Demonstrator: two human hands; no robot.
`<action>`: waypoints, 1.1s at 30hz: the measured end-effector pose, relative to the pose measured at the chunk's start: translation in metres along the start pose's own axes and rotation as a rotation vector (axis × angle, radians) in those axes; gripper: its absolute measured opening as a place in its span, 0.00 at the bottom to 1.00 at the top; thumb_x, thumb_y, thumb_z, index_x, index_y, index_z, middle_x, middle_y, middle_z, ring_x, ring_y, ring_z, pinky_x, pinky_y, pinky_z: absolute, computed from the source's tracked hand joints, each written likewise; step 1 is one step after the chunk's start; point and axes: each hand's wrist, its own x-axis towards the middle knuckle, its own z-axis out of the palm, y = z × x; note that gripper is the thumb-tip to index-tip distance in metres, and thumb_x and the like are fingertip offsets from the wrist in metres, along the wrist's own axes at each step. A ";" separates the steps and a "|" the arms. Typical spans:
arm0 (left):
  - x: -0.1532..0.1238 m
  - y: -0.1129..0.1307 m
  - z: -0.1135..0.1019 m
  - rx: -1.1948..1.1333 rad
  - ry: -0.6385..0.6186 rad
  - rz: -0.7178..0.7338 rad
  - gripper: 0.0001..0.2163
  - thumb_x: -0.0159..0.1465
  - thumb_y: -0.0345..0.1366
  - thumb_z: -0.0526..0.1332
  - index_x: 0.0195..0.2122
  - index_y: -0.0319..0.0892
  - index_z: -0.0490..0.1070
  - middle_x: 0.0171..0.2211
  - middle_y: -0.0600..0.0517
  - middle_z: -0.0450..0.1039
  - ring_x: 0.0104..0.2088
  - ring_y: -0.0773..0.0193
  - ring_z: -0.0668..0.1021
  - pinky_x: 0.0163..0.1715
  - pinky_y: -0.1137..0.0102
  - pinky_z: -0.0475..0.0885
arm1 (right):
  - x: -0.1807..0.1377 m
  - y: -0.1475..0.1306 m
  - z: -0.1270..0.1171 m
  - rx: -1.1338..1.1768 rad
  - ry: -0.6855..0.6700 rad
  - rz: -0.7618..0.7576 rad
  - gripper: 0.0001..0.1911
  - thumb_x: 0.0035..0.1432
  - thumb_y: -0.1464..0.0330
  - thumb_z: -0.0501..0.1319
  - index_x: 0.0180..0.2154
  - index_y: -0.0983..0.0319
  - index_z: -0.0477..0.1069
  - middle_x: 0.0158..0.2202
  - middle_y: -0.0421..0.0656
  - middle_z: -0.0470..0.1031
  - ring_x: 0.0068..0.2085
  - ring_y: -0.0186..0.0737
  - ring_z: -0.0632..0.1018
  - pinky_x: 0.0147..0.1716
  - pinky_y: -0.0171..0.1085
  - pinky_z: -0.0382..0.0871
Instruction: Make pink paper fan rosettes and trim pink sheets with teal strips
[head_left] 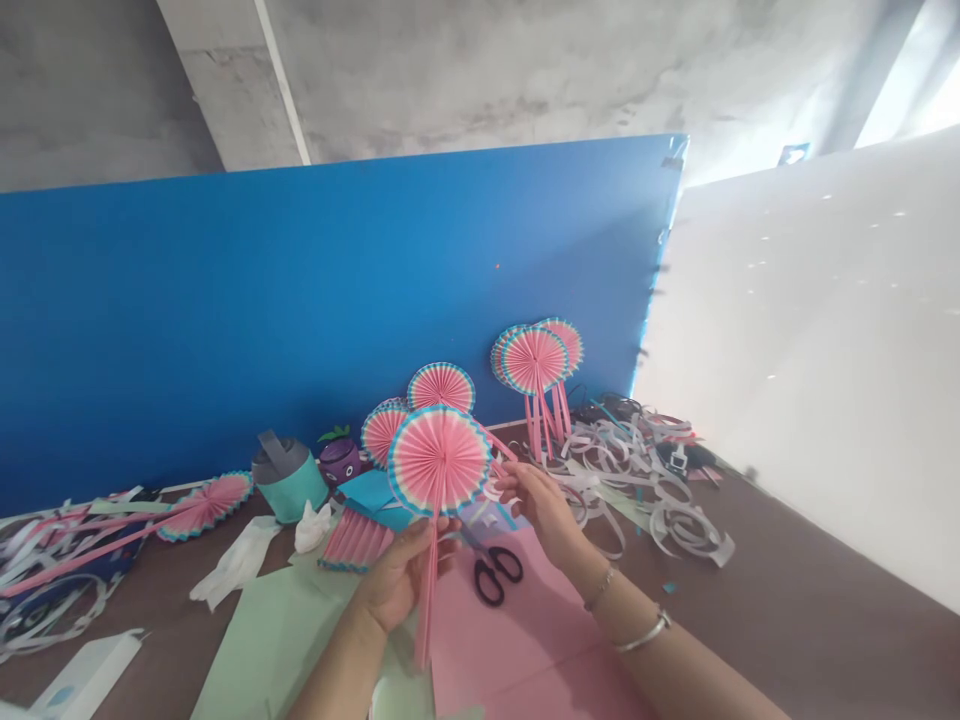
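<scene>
In the middle of the head view stands a round pleated paper fan (441,460), pink with a cream ring and a blue zigzag rim. My left hand (401,580) is closed around its pink folded paper handle, just below the disc. The handle's lower end hangs past my fingers. My right hand (541,508) is beside the disc's right edge, fingers loosely bent and apart; whether the fingertips touch the rim I cannot tell. Black-handled scissors (491,578) lie below, between my hands, on a pink paper sheet (517,640). Pale green paper (277,625) lies under my left forearm.
More pink fans (534,360) lean on the blue partition (300,300). Curled white paper strips (675,520) are heaped at right. At left are a teal cup (292,485), a purple pot (340,460), tissue (236,565), a lying fan (206,508) and a white box (90,675).
</scene>
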 end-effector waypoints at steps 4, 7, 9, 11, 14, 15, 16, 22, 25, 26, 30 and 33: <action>0.002 -0.001 0.002 -0.043 -0.006 0.089 0.08 0.55 0.34 0.70 0.35 0.39 0.78 0.41 0.47 0.79 0.43 0.58 0.79 0.45 0.66 0.73 | -0.016 0.002 0.019 -0.224 -0.070 -0.088 0.16 0.52 0.54 0.64 0.26 0.60 0.74 0.25 0.41 0.75 0.26 0.36 0.71 0.24 0.33 0.61; 0.001 0.001 0.004 -0.083 -0.030 0.133 0.09 0.53 0.36 0.71 0.35 0.42 0.78 0.41 0.49 0.79 0.47 0.56 0.78 0.49 0.63 0.71 | -0.033 0.005 0.033 -0.390 -0.248 -0.141 0.14 0.54 0.57 0.63 0.24 0.59 0.75 0.25 0.41 0.75 0.27 0.36 0.71 0.26 0.34 0.62; -0.001 0.004 0.005 -0.106 -0.045 0.144 0.10 0.52 0.37 0.72 0.34 0.43 0.78 0.41 0.50 0.79 0.48 0.55 0.77 0.50 0.62 0.71 | -0.044 0.008 0.042 -0.494 -0.352 -0.195 0.10 0.56 0.61 0.61 0.32 0.58 0.78 0.29 0.41 0.78 0.29 0.37 0.73 0.28 0.35 0.64; -0.003 0.006 0.005 -0.113 -0.042 0.161 0.10 0.51 0.36 0.72 0.34 0.44 0.78 0.42 0.50 0.78 0.49 0.56 0.77 0.50 0.63 0.72 | -0.054 0.012 0.048 -0.562 -0.410 -0.243 0.09 0.55 0.65 0.61 0.37 0.58 0.79 0.32 0.42 0.79 0.30 0.37 0.73 0.29 0.35 0.64; -0.006 0.009 0.007 -0.086 -0.024 0.189 0.09 0.52 0.35 0.71 0.34 0.44 0.78 0.42 0.51 0.78 0.50 0.57 0.76 0.49 0.65 0.72 | -0.063 0.017 0.054 -0.597 -0.445 -0.262 0.10 0.53 0.69 0.61 0.38 0.58 0.78 0.33 0.41 0.78 0.30 0.36 0.73 0.28 0.33 0.64; -0.007 0.009 0.007 -0.071 -0.024 0.199 0.08 0.53 0.36 0.70 0.34 0.45 0.78 0.42 0.51 0.77 0.50 0.57 0.76 0.49 0.66 0.72 | -0.065 0.018 0.055 -0.602 -0.445 -0.264 0.10 0.53 0.70 0.61 0.38 0.58 0.78 0.32 0.41 0.78 0.29 0.35 0.72 0.27 0.32 0.63; -0.008 0.009 0.009 -0.055 -0.029 0.212 0.07 0.53 0.36 0.70 0.34 0.45 0.78 0.41 0.51 0.77 0.50 0.58 0.76 0.49 0.66 0.72 | -0.066 0.019 0.057 -0.607 -0.441 -0.269 0.11 0.52 0.71 0.61 0.38 0.57 0.78 0.32 0.40 0.77 0.29 0.35 0.72 0.26 0.32 0.63; -0.012 0.008 0.016 -0.003 -0.076 0.304 0.09 0.48 0.36 0.73 0.30 0.43 0.78 0.38 0.50 0.75 0.50 0.54 0.74 0.50 0.64 0.70 | -0.067 0.023 0.059 -0.605 -0.401 -0.274 0.07 0.51 0.71 0.62 0.35 0.59 0.76 0.29 0.39 0.76 0.27 0.33 0.72 0.25 0.31 0.62; -0.017 0.008 0.022 0.009 -0.112 0.281 0.10 0.45 0.38 0.74 0.27 0.43 0.78 0.37 0.50 0.74 0.46 0.55 0.76 0.47 0.65 0.72 | -0.068 0.023 0.062 -0.585 -0.378 -0.280 0.06 0.52 0.70 0.62 0.34 0.59 0.75 0.28 0.39 0.75 0.27 0.33 0.71 0.26 0.31 0.63; -0.020 0.008 0.024 0.017 -0.137 0.273 0.11 0.44 0.39 0.74 0.27 0.44 0.79 0.37 0.50 0.73 0.44 0.56 0.76 0.45 0.66 0.72 | -0.068 0.022 0.064 -0.583 -0.368 -0.280 0.05 0.52 0.70 0.62 0.33 0.60 0.75 0.28 0.38 0.74 0.26 0.32 0.70 0.26 0.31 0.63; -0.030 0.011 0.033 0.081 -0.218 0.260 0.13 0.45 0.43 0.74 0.29 0.43 0.79 0.36 0.50 0.74 0.42 0.56 0.76 0.44 0.66 0.72 | -0.072 0.012 0.075 -0.580 -0.307 -0.287 0.06 0.53 0.68 0.60 0.28 0.61 0.74 0.22 0.37 0.68 0.23 0.31 0.66 0.23 0.31 0.59; -0.030 0.011 0.033 0.093 -0.190 0.267 0.16 0.44 0.44 0.75 0.31 0.42 0.79 0.40 0.47 0.75 0.44 0.52 0.76 0.45 0.63 0.71 | -0.072 0.001 0.083 -0.555 -0.321 -0.317 0.08 0.53 0.67 0.59 0.26 0.62 0.74 0.20 0.37 0.66 0.22 0.31 0.64 0.21 0.31 0.57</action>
